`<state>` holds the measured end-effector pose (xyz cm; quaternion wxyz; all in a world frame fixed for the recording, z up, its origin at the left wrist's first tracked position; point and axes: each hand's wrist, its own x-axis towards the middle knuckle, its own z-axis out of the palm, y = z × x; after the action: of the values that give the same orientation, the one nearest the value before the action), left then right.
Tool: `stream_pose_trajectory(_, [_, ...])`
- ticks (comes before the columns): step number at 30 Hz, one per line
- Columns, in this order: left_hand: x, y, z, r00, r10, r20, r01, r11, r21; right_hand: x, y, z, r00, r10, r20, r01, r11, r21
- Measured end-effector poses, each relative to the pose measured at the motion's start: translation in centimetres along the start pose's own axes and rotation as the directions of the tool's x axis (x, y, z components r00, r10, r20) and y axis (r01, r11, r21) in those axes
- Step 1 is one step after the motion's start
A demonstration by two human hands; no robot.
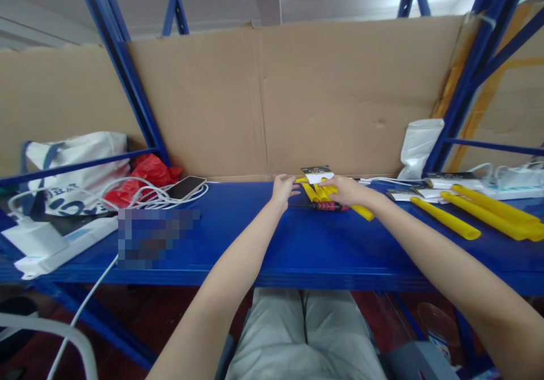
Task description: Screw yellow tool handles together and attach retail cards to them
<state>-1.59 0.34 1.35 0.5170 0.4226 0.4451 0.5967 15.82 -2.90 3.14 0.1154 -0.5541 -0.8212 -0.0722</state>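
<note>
On a blue worktop point(223, 212), the right hand point(345, 190) has its fingers closed on yellow strips point(311, 193) behind a red-and-black screwdriver point(329, 206); the left hand point(283, 191), fingers half curled, is at their left end, its grip unclear.

A smooth, glossy metal table point(335, 247) faces a matt cardboard panel point(340, 96). Yellow pieces point(362, 212) look smooth and plastic; the red bag point(155, 170), crinkled plastic.
</note>
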Motion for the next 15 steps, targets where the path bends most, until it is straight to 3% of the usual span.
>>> stream_pose_trajectory(7, [0.0,-0.4,0.0,1.0,-0.018,0.024,0.014,0.987,0.16,-1.5,9.5,-3.8,0.964,0.262,0.04,-0.251,0.95,-0.184])
stream_pose_trajectory(12, [0.0,-0.6,0.2,0.999,-0.03,0.042,0.02,0.975,0.219,-4.9,15.8,-4.4,0.811,0.568,0.139,-0.518,0.808,-0.283])
stream_pose_trajectory(15, [-0.1,-0.6,0.2,0.999,-0.028,0.046,0.017,0.971,0.237,-7.2,18.2,-3.5,0.783,0.617,0.078,-0.59,0.777,-0.22])
